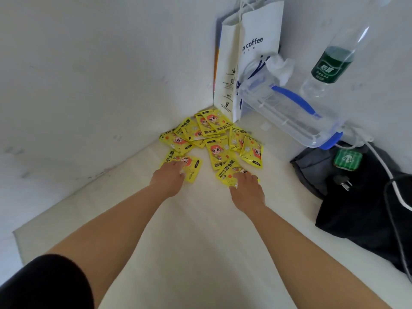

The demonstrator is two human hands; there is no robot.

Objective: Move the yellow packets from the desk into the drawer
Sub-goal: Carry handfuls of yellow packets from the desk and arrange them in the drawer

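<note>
2 bare forearms (124, 219) reach out: left hand (169, 178) and right hand (247, 186) each lay loose fingers on 1 packet. About 11 yellow packets (217, 150) crowd the desk's (200, 237) far corner.

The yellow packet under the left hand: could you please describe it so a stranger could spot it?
From the white coffee bag in the corner of the desk, yellow packets spill toward the viewer. The near-left packet alone lies under the left hand.

Both forearms are bare down to the left hand (169, 177) and right hand (246, 186); the left arm (116, 221) wears a plain black short sleeve (44, 284); the right arm (312, 248) is bare as far as the picture's edge.
</note>
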